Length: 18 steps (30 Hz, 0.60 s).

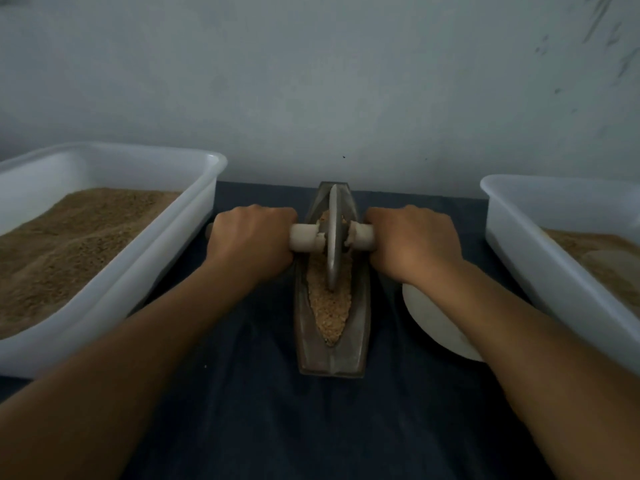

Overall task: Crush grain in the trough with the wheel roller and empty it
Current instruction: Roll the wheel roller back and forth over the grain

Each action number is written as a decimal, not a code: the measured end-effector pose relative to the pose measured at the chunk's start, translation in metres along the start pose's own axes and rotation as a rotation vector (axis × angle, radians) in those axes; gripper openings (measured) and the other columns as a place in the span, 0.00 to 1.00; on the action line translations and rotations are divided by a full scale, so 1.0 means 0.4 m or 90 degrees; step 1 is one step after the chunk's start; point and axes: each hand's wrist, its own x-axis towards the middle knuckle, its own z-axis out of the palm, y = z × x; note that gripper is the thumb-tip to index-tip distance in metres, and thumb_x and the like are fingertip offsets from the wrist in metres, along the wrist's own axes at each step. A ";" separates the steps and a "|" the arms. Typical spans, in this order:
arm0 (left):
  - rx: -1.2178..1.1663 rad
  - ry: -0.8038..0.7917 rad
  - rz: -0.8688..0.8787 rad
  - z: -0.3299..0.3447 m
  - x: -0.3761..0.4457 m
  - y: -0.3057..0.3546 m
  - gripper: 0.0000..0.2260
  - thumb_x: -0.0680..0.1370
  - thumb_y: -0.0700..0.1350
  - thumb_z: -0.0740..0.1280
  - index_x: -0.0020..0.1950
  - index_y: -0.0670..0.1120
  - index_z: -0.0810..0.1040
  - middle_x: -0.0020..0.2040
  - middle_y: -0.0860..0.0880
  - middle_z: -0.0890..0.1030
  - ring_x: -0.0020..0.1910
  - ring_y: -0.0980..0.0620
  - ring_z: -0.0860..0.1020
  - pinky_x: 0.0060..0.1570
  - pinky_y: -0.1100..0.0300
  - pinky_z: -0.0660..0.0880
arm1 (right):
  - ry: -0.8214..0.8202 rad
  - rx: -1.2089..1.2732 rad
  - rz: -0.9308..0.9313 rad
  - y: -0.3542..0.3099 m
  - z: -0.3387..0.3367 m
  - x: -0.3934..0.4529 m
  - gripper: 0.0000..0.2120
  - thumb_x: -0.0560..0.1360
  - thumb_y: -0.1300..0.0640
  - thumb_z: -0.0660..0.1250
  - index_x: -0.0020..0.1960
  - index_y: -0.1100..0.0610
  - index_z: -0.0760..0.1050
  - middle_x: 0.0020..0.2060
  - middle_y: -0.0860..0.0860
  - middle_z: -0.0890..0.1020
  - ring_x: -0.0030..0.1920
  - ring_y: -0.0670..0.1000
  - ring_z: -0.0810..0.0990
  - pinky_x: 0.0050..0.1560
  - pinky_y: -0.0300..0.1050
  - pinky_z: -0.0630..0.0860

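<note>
A narrow grey metal trough lies lengthwise on the dark cloth in the middle of the table. Tan grain fills its groove. The grey wheel roller stands upright in the groove, in the far half of the trough, with a pale axle handle sticking out on both sides. My left hand grips the left end of the handle. My right hand grips the right end. Both fists hide most of the handle.
A white tub heaped with brown grain stands at the left. A second white tub with grain stands at the right. A white bowl sits under my right forearm. A grey wall rises just behind the table.
</note>
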 end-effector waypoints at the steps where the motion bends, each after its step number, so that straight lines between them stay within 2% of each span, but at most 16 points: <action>1: 0.007 0.002 0.002 0.003 0.014 0.000 0.11 0.75 0.55 0.68 0.42 0.58 0.66 0.33 0.56 0.67 0.33 0.51 0.69 0.32 0.56 0.65 | -0.022 0.005 0.000 0.004 0.002 0.017 0.08 0.70 0.48 0.69 0.47 0.45 0.73 0.40 0.49 0.78 0.37 0.54 0.72 0.32 0.44 0.59; 5: 0.012 -0.009 0.000 0.010 0.064 0.001 0.10 0.75 0.56 0.68 0.43 0.57 0.68 0.34 0.55 0.68 0.35 0.49 0.70 0.34 0.55 0.65 | -0.090 0.013 0.000 0.020 0.008 0.078 0.17 0.64 0.47 0.73 0.53 0.44 0.79 0.47 0.49 0.82 0.45 0.55 0.80 0.31 0.42 0.60; 9: 0.027 0.006 -0.011 0.028 0.088 -0.002 0.08 0.74 0.57 0.68 0.43 0.56 0.71 0.34 0.55 0.66 0.39 0.45 0.78 0.33 0.57 0.62 | -0.120 0.028 -0.015 0.037 0.020 0.123 0.15 0.69 0.46 0.69 0.53 0.47 0.81 0.44 0.51 0.81 0.34 0.51 0.71 0.30 0.40 0.60; 12: 0.036 0.011 -0.024 0.032 0.091 -0.007 0.09 0.73 0.57 0.68 0.42 0.56 0.70 0.34 0.55 0.66 0.37 0.45 0.76 0.32 0.58 0.61 | -0.151 0.044 -0.026 0.037 0.022 0.153 0.15 0.69 0.46 0.67 0.54 0.49 0.80 0.44 0.51 0.80 0.34 0.51 0.70 0.31 0.41 0.62; 15: 0.034 0.013 -0.026 0.025 0.084 -0.004 0.08 0.74 0.56 0.68 0.42 0.57 0.69 0.33 0.55 0.65 0.41 0.43 0.79 0.32 0.58 0.61 | -0.133 0.042 -0.020 0.039 0.025 0.154 0.09 0.69 0.46 0.68 0.47 0.49 0.76 0.36 0.48 0.73 0.31 0.49 0.68 0.30 0.40 0.61; 18: 0.028 0.021 -0.015 0.017 0.071 0.001 0.08 0.74 0.55 0.67 0.43 0.56 0.69 0.36 0.53 0.71 0.42 0.43 0.79 0.33 0.57 0.62 | -0.084 0.030 -0.027 0.037 0.036 0.128 0.10 0.69 0.45 0.67 0.46 0.48 0.79 0.41 0.49 0.80 0.34 0.52 0.74 0.30 0.40 0.60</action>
